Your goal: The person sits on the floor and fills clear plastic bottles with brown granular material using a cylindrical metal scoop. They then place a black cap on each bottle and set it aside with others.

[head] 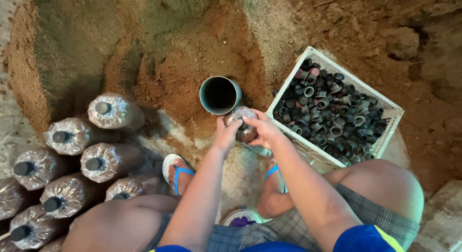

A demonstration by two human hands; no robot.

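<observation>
A seated person's left hand point(225, 134) and right hand point(262, 129) both clasp the gathered top of a plastic-wrapped bag point(242, 122) held upright between them, just below a grey pipe point(220, 94), beside a white crate point(385, 131) of black rings point(332, 115).

Clear plastic bag point(242, 123) packed with brown substrate, upright, its crinkled top gathered around a dark ring at the neck (partly hidden by fingers); it stands on the sawdust-strewn ground just beside an open grey tube.
</observation>
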